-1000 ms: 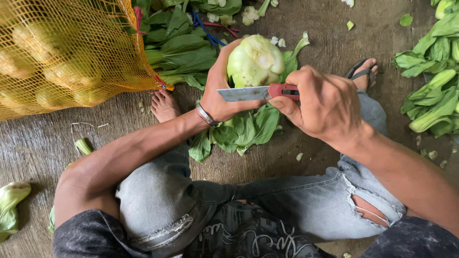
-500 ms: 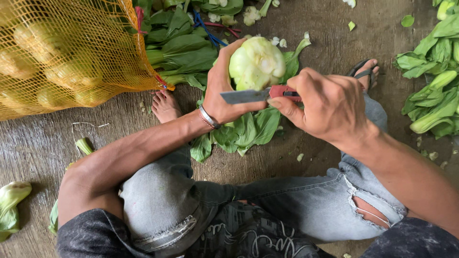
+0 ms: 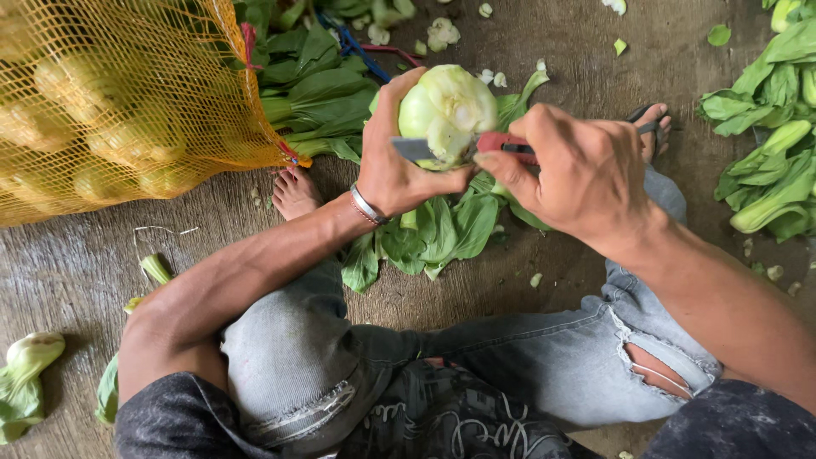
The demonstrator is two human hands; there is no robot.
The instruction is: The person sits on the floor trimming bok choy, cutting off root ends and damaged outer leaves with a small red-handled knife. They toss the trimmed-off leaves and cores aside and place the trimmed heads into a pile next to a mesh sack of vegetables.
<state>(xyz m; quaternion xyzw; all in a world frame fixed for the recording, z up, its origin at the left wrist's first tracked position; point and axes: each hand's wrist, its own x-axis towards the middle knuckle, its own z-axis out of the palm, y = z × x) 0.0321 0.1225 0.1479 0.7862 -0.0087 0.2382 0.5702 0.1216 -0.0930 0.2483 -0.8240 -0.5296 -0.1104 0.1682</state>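
Observation:
My left hand [image 3: 398,161] grips a pale green cabbage-like vegetable [image 3: 449,109], held up with its cut base toward me. My right hand [image 3: 574,170] is closed on a knife with a red handle [image 3: 501,143]; its steel blade [image 3: 412,150] lies across the base of the vegetable, partly hidden behind it. A metal bracelet [image 3: 368,206] circles my left wrist. Cut green leaves [image 3: 442,234] lie on the floor just under both hands, between my jeans-clad knees.
A yellow net sack [image 3: 110,102] of round pale vegetables fills the upper left. Leafy greens are piled behind it [image 3: 314,85] and at the right edge [image 3: 765,153]. Scraps [image 3: 30,374] litter the wooden floor [image 3: 76,255]. My bare foot [image 3: 296,194] rests near the sack.
The vegetable has turned in my left hand, so its base now faces me, and the knife blade has moved in behind it.

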